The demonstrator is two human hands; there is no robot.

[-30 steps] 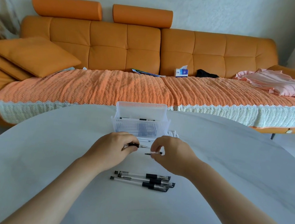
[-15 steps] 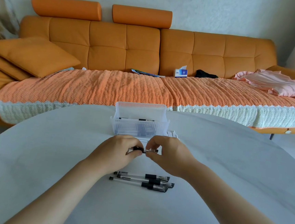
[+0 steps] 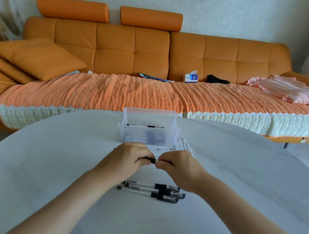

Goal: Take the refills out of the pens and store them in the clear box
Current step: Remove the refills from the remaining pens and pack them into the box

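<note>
Both hands meet over the white table (image 3: 52,164), just in front of the clear box (image 3: 149,135). My left hand (image 3: 127,158) grips the black-gripped pen (image 3: 152,160) by its barrel, and my right hand (image 3: 175,164) pinches its tip end. Most of that pen is hidden by my fingers. The clear box stands open with a pen lying inside. Three clear pens with black grips (image 3: 153,190) lie side by side on the table below my hands.
A row of white tubes (image 3: 183,146) lies right of the box, and thin refills (image 3: 158,148) lie in front of it. Behind the table stands an orange sofa (image 3: 155,61) with a cushion, a tissue box (image 3: 190,77) and pink cloth.
My hands have come together. One second ago my right hand held a separate tip piece apart from the pen in my left hand; now both hold the same pen, end to end.
</note>
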